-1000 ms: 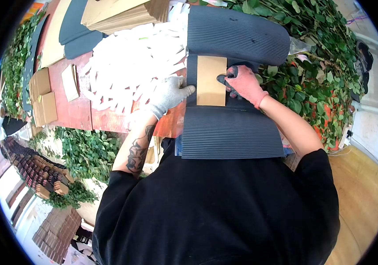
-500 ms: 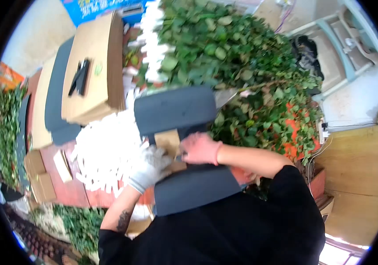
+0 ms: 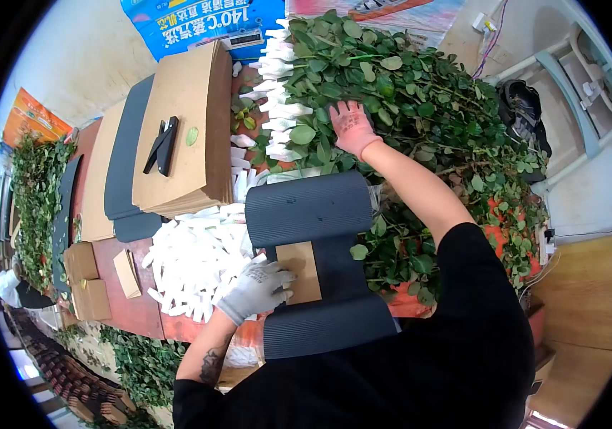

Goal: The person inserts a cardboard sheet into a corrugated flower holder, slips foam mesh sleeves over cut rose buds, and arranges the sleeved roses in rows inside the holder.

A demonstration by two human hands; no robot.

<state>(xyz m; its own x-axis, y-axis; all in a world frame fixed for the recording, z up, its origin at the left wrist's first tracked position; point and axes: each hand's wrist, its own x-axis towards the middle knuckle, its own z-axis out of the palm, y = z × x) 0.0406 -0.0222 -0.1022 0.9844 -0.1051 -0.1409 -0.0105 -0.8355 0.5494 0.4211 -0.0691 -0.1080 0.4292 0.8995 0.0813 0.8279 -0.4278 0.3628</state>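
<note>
Head view: half-spread grey-gloved left hand (image 3: pixel 257 289) should steady tan rectangular cardboard (image 3: pixel 306 276); splayed, empty-looking pink-gloved right hand (image 3: pixel 354 130) meets green leaves (image 3: pixel 410 96).

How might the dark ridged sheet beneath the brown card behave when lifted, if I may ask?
The dark ridged sheet probably flexes readily, since both ends curl over. It is likely light for its size, as its edges look thin. Its grooved surface might resist slipping.

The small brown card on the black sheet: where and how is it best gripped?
Probably pinch the brown card by its long right edge, coming from the right: it lies flat, that edge uncovered, and the left hand overlaps the opposite one.
</note>
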